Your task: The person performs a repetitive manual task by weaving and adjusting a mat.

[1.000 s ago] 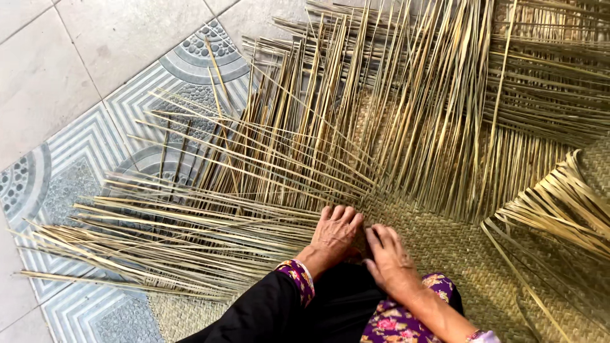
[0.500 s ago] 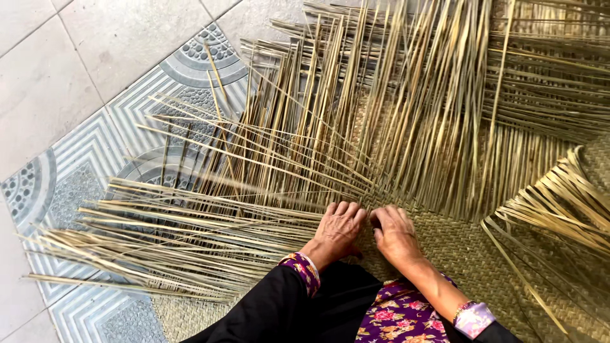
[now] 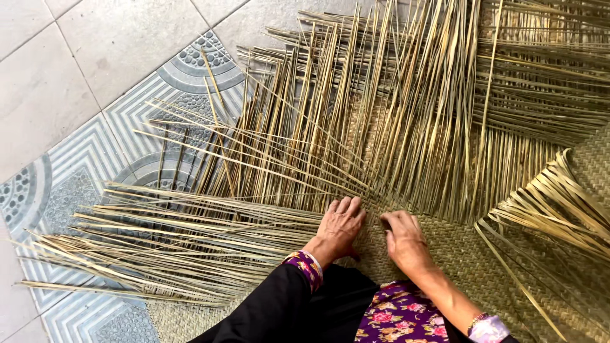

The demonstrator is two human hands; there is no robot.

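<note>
Nearest to me are my black sleeve [image 3: 273, 311] and the flowered purple cloth [image 3: 397, 317] over my lap. Just past them my left hand [image 3: 340, 225] lies flat on the woven mat [image 3: 470, 254], fingers stretched and close together, gripping nothing. My right hand [image 3: 403, 238] rests beside it, palm down with the fingers curled toward the edge of the weave (whether they pinch a strip I cannot tell). Both hands sit where the finished weave ends and the loose strips [image 3: 356, 127] begin. One bundle of strips [image 3: 165, 241] fans out to my left across the patterned tiles [image 3: 82, 184]; another runs straight away from me. Farther off lie plain grey tiles [image 3: 95, 57].
</note>
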